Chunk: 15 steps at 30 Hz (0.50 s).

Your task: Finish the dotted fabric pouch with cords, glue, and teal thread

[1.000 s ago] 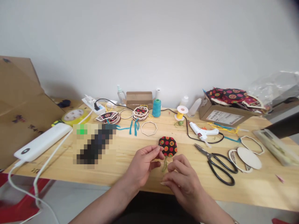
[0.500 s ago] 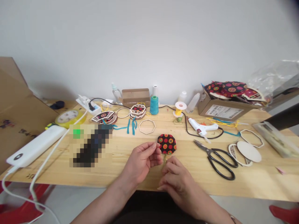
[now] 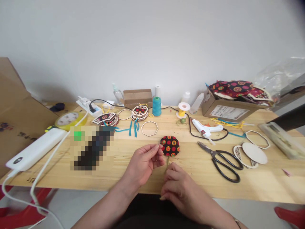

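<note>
A small octagonal piece covered in black fabric with red and orange flower dots is above the table's front part. At its left edge, my left hand has thumb and forefinger pinched on it. From its lower edge hangs a thin olive-green cord. My right hand, just below and to the right, is closed around the cord; its fingers hide the rest. Black-handled scissors lie to the right of this hand, blades pointing up and left. Above the fabric piece rests a thin octagonal wooden frame.
Behind stand a teal thread cone and a yellow spool. A white glue gun lies right, before a cardboard box of fabric pieces. On the left are a power bank, yellow tape and a white cable.
My right hand has shifted slightly down, still closed on the cord. The left hand and the fabric piece keep nearly the same place; the whole view has moved a little.
</note>
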Tool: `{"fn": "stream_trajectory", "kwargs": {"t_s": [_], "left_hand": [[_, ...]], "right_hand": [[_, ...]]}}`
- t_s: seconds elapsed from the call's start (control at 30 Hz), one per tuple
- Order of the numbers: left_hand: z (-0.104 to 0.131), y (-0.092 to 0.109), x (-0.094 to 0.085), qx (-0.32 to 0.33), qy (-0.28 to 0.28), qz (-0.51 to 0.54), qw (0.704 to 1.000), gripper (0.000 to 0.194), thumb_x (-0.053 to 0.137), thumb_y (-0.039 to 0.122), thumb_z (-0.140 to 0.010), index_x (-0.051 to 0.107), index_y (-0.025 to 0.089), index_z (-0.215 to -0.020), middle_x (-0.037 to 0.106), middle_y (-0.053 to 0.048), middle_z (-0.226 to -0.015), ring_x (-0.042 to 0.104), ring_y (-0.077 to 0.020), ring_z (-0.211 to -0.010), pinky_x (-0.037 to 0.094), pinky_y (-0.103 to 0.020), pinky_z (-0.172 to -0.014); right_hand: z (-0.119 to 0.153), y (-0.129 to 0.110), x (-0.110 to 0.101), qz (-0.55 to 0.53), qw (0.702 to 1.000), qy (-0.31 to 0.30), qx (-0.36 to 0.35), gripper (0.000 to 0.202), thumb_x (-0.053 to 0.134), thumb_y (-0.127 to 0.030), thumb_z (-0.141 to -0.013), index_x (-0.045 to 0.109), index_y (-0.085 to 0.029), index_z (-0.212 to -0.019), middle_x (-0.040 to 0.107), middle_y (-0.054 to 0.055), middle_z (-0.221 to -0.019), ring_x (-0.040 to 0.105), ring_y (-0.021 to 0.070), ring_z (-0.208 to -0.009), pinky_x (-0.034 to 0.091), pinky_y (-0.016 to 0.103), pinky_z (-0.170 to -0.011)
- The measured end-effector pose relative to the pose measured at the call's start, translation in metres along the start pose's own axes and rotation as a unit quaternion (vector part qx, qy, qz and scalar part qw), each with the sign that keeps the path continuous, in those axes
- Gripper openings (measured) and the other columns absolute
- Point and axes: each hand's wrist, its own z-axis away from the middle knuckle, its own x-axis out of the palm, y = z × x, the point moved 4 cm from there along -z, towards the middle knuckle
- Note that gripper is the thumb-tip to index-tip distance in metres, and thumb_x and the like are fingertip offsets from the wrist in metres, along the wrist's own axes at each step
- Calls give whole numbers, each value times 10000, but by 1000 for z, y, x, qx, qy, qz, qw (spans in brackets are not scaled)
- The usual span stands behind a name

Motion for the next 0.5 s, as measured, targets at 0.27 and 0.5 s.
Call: {"fn": "stream_trajectory", "kwargs": {"t_s": [0.27,0.5], "left_hand": [[-1,0,-1,0,3,-2,1000,161,715,225,-688,658,99,-770,596,-3,-627,556,-74,-519,472,-198,-528],[0,0,-2,2,-2,-6,1000,149,703,227,-702,657,97,-758,574,3,-622,521,-61,-513,452,-192,-513]], "right_hand": [[1,0,3,-24,999,-28,5,101,584,-177,-814,661,-215,-760,596,2,-818,466,157,-904,425,269,-745],[1,0,4,-10,999,-50,-6,87,603,-191,-803,666,-219,-749,595,-2,-791,475,151,-885,424,255,-740]]}}
